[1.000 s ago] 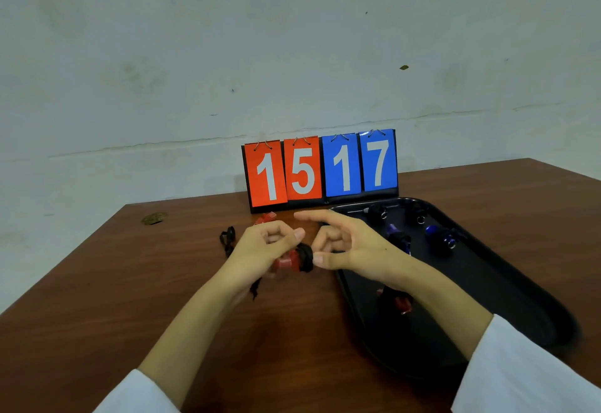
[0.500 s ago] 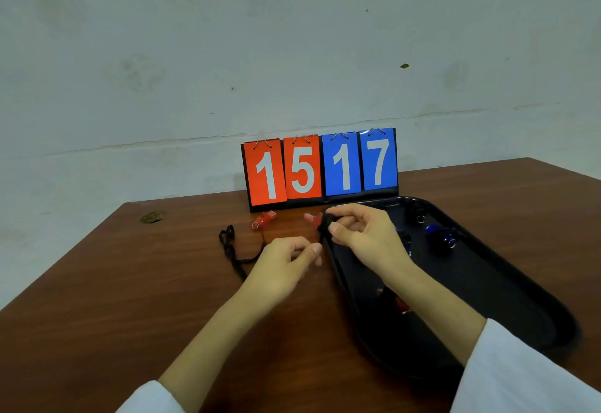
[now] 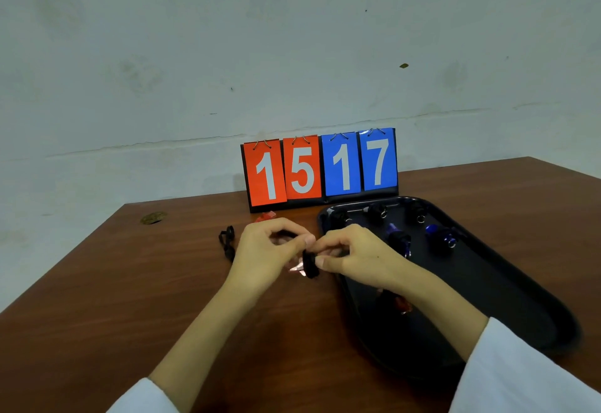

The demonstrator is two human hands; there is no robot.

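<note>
Right now, the left hand point(image 3: 265, 251) and right hand point(image 3: 356, 258) are pinching a small whistle point(image 3: 310, 265) over the table point(image 3: 130, 299); such slight fingertip grips are likely risking a drop.

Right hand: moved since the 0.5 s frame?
Yes. The right hand, pinching the black-and-red piece, has drawn back from the scoreboard toward the person and slightly left, meeting the left hand.

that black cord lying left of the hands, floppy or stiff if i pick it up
Probably floppy: the black cord lies in loose loops on the table. Likely light, since it looks thin. Pushed, it should bunch or drag rather than roll.
</note>
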